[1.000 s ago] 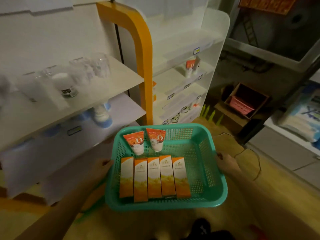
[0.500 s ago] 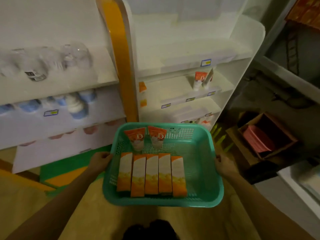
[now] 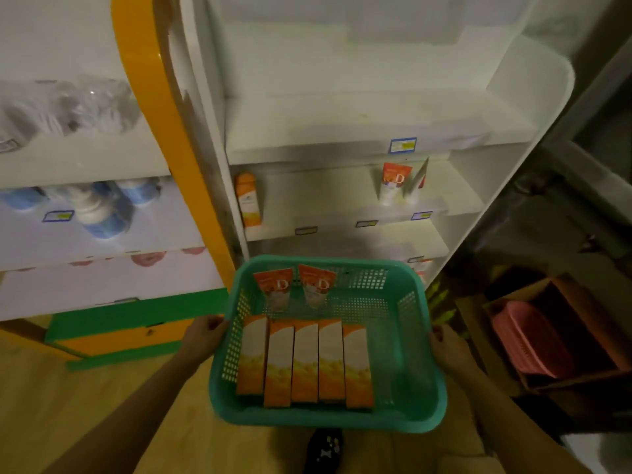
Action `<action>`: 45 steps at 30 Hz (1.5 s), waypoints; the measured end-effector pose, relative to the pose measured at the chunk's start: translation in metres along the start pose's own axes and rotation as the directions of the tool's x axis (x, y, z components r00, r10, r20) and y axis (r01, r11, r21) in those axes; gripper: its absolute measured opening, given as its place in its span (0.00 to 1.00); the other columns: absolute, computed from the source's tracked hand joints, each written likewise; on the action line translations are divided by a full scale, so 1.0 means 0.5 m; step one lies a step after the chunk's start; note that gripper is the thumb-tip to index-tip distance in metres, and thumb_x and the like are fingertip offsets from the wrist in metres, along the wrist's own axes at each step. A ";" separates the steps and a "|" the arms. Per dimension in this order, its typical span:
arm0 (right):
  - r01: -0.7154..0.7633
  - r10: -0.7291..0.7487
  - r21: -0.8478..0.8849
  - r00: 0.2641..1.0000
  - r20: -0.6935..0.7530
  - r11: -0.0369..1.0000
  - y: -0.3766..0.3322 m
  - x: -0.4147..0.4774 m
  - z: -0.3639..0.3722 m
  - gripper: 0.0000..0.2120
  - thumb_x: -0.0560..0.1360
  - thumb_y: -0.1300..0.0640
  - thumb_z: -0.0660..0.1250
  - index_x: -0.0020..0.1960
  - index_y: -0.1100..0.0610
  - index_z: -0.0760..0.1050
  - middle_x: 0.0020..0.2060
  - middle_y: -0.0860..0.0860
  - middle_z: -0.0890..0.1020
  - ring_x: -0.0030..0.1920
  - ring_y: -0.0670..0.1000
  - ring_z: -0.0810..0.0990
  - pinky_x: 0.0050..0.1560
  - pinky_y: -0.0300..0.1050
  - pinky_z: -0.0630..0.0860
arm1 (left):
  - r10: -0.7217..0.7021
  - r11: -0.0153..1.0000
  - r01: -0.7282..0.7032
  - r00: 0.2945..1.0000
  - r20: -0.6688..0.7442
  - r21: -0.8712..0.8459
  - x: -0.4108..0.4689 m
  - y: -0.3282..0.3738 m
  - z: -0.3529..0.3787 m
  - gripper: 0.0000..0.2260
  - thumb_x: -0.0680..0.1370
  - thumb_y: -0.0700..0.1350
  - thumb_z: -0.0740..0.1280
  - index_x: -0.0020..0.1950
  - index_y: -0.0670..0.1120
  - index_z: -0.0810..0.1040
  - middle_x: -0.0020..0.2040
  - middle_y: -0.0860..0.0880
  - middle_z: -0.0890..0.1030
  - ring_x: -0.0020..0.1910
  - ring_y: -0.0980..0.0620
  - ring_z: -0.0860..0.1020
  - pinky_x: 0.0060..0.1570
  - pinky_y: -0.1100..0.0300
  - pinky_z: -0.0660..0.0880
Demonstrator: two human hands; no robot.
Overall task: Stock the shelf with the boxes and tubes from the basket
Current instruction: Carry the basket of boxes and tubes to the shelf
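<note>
A person's left hand (image 3: 204, 333) and right hand (image 3: 446, 347) clamp opposite rims of a teal plastic basket (image 3: 415, 398) carrying five orange-and-white boxes (image 3: 304, 362) lying side by side and two orange tubes (image 3: 295, 288) propped against the far wall. Before the white shelf unit (image 3: 362, 203), where a matching box (image 3: 249, 200) and tubes (image 3: 393, 183) already stand, the basket is best kept level, then set down or propped to free one hand for picking.

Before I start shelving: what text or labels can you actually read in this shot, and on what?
"D": tubes in the basket.
"D": tube on the shelf.
Boxes in the basket: print blurred.
Orange box on the shelf: print too small.
Shelf-edge price tags: unreadable.
</note>
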State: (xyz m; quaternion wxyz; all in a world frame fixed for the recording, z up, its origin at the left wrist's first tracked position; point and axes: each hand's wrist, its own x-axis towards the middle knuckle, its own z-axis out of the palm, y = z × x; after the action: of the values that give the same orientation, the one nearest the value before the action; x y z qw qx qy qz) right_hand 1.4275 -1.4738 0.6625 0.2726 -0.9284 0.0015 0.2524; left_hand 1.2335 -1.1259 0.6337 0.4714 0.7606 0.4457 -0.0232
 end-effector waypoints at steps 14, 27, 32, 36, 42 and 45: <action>0.083 -0.085 0.018 0.989 0.120 0.996 0.140 0.337 0.056 0.15 0.80 0.55 0.54 0.60 0.63 0.69 0.56 0.63 0.77 0.53 0.60 0.76 0.55 0.56 0.73 | -0.117 0.991 0.125 0.981 -0.158 0.044 0.122 -0.042 0.279 0.12 0.78 0.42 0.62 0.48 0.35 0.81 0.42 0.37 0.82 0.41 0.41 0.80 0.32 0.57 0.64; 0.123 -0.118 -0.027 0.982 0.147 0.992 0.392 0.698 0.399 0.16 0.80 0.57 0.54 0.63 0.65 0.68 0.59 0.64 0.76 0.54 0.61 0.76 0.48 0.44 0.67 | -0.188 0.980 0.196 0.966 -0.180 0.032 0.416 -0.312 0.609 0.13 0.79 0.43 0.62 0.52 0.35 0.80 0.51 0.36 0.83 0.49 0.40 0.81 0.44 0.53 0.72; 0.112 -0.106 -0.029 0.984 0.146 0.993 0.468 0.822 0.529 0.16 0.81 0.57 0.54 0.65 0.64 0.66 0.60 0.64 0.76 0.57 0.62 0.76 0.53 0.49 0.72 | -0.187 0.980 0.197 0.966 -0.180 0.040 0.532 -0.424 0.723 0.14 0.79 0.44 0.61 0.55 0.36 0.79 0.53 0.36 0.82 0.51 0.40 0.80 0.46 0.53 0.73; 0.119 -0.113 -0.032 0.983 0.145 0.992 0.520 0.908 0.627 0.15 0.80 0.58 0.55 0.64 0.64 0.68 0.60 0.64 0.76 0.58 0.62 0.76 0.54 0.48 0.71 | -0.203 0.976 0.213 0.963 -0.179 0.039 0.613 -0.517 0.800 0.13 0.79 0.44 0.61 0.54 0.36 0.79 0.53 0.36 0.82 0.51 0.39 0.80 0.47 0.52 0.74; 0.108 -0.098 -0.051 0.982 0.158 0.993 0.570 0.998 0.734 0.15 0.80 0.59 0.55 0.64 0.64 0.68 0.59 0.64 0.77 0.58 0.62 0.76 0.54 0.48 0.71 | -0.219 0.969 0.234 0.963 -0.156 0.086 0.710 -0.604 0.875 0.13 0.79 0.43 0.60 0.57 0.37 0.78 0.56 0.37 0.81 0.54 0.40 0.78 0.47 0.55 0.71; 0.084 -0.074 -0.061 0.985 0.156 0.995 0.585 1.033 0.769 0.15 0.80 0.60 0.56 0.65 0.64 0.68 0.60 0.65 0.76 0.59 0.63 0.75 0.56 0.51 0.71 | -0.250 0.960 0.265 0.957 -0.144 0.093 0.737 -0.631 0.908 0.14 0.80 0.42 0.59 0.59 0.37 0.76 0.58 0.38 0.79 0.56 0.40 0.77 0.49 0.56 0.70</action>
State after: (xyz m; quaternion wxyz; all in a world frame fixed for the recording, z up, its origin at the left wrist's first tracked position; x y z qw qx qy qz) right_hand 1.6574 -1.4582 -0.0059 0.2503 -0.9142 -0.0647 0.3121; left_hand 1.4094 -1.1693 -0.0056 0.3910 0.7208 0.5692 -0.0592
